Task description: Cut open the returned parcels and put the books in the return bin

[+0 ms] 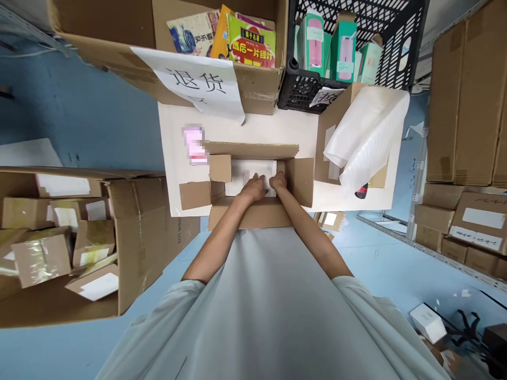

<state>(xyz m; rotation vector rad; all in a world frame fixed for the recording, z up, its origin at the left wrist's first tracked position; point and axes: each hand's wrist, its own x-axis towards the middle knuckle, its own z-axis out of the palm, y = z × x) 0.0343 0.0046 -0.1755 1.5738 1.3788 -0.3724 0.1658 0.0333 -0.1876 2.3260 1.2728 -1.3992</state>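
Observation:
An open cardboard box [263,215] stands in front of me on the white table, its flaps folded outward. Inside it lies a flat white box [237,179] with a faint print on top. My left hand [254,187] rests over this white box, fingers stretched forward and slightly apart. At the white box's right edge is my right hand [279,181], its fingers curled down into the gap beside the carton wall. Its fingertips are hidden, so what they grip cannot be made out.
Behind stands a large carton [257,87] of books with a paper sign. A black crate [303,87] holds several green boxes. White plastic wrap [362,132] drapes a carton at right. A blurred pink item [195,145] lies on the table [174,179]. Left, a big carton [138,237] holds parcels.

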